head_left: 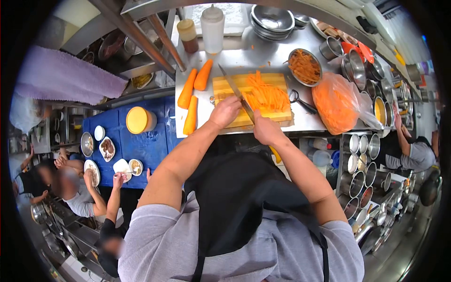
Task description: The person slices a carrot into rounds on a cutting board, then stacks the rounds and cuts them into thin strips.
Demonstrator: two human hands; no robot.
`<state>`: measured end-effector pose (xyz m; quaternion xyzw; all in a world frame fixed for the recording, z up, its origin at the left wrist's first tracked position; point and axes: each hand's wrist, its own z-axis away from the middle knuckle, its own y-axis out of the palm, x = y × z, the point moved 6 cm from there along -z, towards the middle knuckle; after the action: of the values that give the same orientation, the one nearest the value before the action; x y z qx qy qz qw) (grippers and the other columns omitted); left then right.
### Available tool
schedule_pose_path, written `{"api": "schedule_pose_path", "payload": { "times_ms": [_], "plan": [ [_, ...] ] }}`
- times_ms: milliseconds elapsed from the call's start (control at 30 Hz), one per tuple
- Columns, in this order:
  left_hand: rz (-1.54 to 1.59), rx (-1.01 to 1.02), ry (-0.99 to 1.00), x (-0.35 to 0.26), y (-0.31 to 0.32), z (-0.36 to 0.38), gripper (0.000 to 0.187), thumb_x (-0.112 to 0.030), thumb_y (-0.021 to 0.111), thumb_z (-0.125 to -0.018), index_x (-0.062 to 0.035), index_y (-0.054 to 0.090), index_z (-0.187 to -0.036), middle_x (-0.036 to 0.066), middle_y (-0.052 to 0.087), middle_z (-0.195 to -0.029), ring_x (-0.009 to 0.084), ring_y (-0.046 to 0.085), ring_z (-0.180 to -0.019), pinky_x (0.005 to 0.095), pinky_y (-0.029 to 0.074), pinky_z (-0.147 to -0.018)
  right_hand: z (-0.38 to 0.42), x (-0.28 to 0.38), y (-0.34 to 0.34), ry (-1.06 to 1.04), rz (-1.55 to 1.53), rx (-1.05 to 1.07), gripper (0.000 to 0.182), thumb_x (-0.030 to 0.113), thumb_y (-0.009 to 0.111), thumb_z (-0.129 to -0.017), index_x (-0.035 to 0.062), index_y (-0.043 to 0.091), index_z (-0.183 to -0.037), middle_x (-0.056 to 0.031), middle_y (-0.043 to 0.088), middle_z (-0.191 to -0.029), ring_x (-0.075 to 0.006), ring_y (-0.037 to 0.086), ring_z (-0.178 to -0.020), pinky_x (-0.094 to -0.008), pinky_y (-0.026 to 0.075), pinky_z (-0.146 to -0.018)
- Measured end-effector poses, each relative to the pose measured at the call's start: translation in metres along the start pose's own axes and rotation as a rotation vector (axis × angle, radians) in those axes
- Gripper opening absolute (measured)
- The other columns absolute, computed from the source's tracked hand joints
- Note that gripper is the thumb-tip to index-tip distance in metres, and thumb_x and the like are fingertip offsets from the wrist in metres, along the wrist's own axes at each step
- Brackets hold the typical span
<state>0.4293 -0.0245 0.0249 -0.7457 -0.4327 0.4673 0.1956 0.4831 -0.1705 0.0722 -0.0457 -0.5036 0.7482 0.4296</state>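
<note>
My right hand (268, 130) is wrapped round the yellow handle of a long knife (236, 89), whose blade slants up and left across a wooden cutting board (225, 84). My left hand (226, 112) is closed at the board's lower left, beside the blade; what its fingers hold, if anything, is hidden. Cut carrot strips (266, 95) lie in a pile on the board, right of the blade. Whole peeled carrots (203, 75) lie left of the board. A black-handled peeler (304, 103) rests at its right.
A metal bowl (305, 68) of carrot shreds and a plastic bag (334, 103) of carrot stand right. Two bottles (213, 29) and stacked bowls (272, 21) are behind. People sit around a blue table (157, 113) at left; another person (416, 150) is far right.
</note>
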Motion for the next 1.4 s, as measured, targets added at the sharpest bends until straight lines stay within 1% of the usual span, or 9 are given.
{"api": "schedule_pose_path", "payload": {
  "times_ms": [233, 367, 500, 667, 900, 967, 1067, 1300, 1400],
  "plan": [
    [0.095, -0.114, -0.277, 0.019, -0.032, 0.023, 0.007, 0.001, 0.071, -0.083, -0.0011, 0.069, -0.090, 0.011, 0.069, -0.101, 0.0284, 0.069, -0.088, 0.0344, 0.057, -0.076, -0.008, -0.029, 0.038, 0.011, -0.147, -0.030, 0.036, 0.008, 0.049, -0.092, -0.0046, 0.044, -0.126, -0.0352, 0.068, -0.091, -0.0514, 0.067, -0.091, -0.0586, 0.050, -0.083],
    [0.141, -0.332, -0.473, 0.035, -0.077, 0.045, 0.008, -0.001, 0.071, -0.089, 0.0000, 0.073, -0.097, 0.013, 0.070, -0.102, 0.0248, 0.070, -0.086, 0.0325, 0.057, -0.076, 0.005, -0.047, 0.000, -0.072, -0.248, -0.102, 0.038, 0.015, 0.050, -0.096, 0.0012, 0.044, -0.131, -0.0357, 0.067, -0.096, -0.0529, 0.065, -0.094, -0.0597, 0.048, -0.085],
    [0.086, -0.475, -0.608, 0.026, -0.111, 0.059, 0.014, -0.002, 0.068, -0.092, -0.0009, 0.075, -0.104, 0.013, 0.069, -0.103, 0.0234, 0.070, -0.089, 0.0311, 0.057, -0.078, 0.018, -0.083, -0.027, 0.023, -0.449, -0.186, 0.039, 0.017, 0.052, -0.098, 0.0018, 0.042, -0.132, -0.0377, 0.065, -0.101, -0.0538, 0.063, -0.098, -0.0589, 0.048, -0.086],
    [0.151, -0.385, -0.719, 0.012, -0.088, 0.075, 0.024, -0.003, 0.067, -0.094, -0.0024, 0.071, -0.118, 0.011, 0.066, -0.115, 0.0179, 0.068, -0.093, 0.0274, 0.057, -0.078, 0.018, -0.080, -0.009, -0.063, -0.383, -0.109, 0.028, 0.016, 0.051, -0.097, 0.0029, 0.043, -0.121, -0.0364, 0.065, -0.099, -0.0547, 0.062, -0.098, -0.0603, 0.046, -0.088],
    [0.029, -0.293, -0.688, -0.005, -0.055, 0.079, 0.035, 0.000, 0.072, -0.085, -0.0034, 0.068, -0.119, 0.015, 0.066, -0.113, 0.0257, 0.069, -0.094, 0.0331, 0.061, -0.072, 0.001, -0.067, 0.040, -0.153, -0.305, 0.114, 0.027, 0.017, 0.051, -0.097, 0.0017, 0.044, -0.118, -0.0349, 0.066, -0.102, -0.0531, 0.062, -0.103, -0.0586, 0.046, -0.090],
    [0.063, -0.216, -0.781, -0.004, -0.046, 0.077, 0.040, -0.002, 0.073, -0.082, -0.0043, 0.066, -0.121, 0.016, 0.065, -0.115, 0.0306, 0.066, -0.102, 0.0384, 0.059, -0.083, -0.003, -0.075, 0.034, -0.153, -0.298, 0.091, 0.027, 0.017, 0.051, -0.098, 0.0019, 0.044, -0.119, -0.0346, 0.066, -0.101, -0.0529, 0.062, -0.102, -0.0586, 0.046, -0.090],
    [-0.094, -0.098, -0.636, -0.011, -0.029, 0.064, 0.041, -0.006, 0.074, -0.080, -0.0055, 0.067, -0.121, 0.019, 0.064, -0.119, 0.0405, 0.059, -0.114, 0.0445, 0.048, -0.102, -0.012, -0.085, 0.028, -0.122, -0.253, 0.052, 0.028, 0.018, 0.050, -0.098, 0.0024, 0.045, -0.120, -0.0340, 0.067, -0.101, -0.0520, 0.063, -0.101, -0.0585, 0.047, -0.090],
    [-0.190, 0.069, -0.586, -0.020, -0.004, 0.035, 0.043, -0.006, 0.072, -0.081, -0.0079, 0.067, -0.123, 0.013, 0.063, -0.125, 0.0389, 0.057, -0.115, 0.0446, 0.047, -0.103, -0.010, -0.074, 0.015, -0.108, -0.062, -0.060, 0.031, 0.015, 0.052, -0.095, 0.0031, 0.045, -0.122, -0.0332, 0.068, -0.097, -0.0504, 0.066, -0.098, -0.0591, 0.049, -0.087],
    [-0.158, -0.024, -0.449, -0.051, -0.024, 0.011, 0.044, -0.004, 0.068, -0.081, -0.0090, 0.067, -0.124, 0.012, 0.061, -0.129, 0.0373, 0.055, -0.122, 0.0448, 0.045, -0.106, 0.000, -0.063, 0.010, -0.074, -0.055, -0.071, 0.033, 0.014, 0.054, -0.093, 0.0032, 0.045, -0.122, -0.0330, 0.069, -0.098, -0.0506, 0.066, -0.098, -0.0588, 0.049, -0.086]
  ]
}}
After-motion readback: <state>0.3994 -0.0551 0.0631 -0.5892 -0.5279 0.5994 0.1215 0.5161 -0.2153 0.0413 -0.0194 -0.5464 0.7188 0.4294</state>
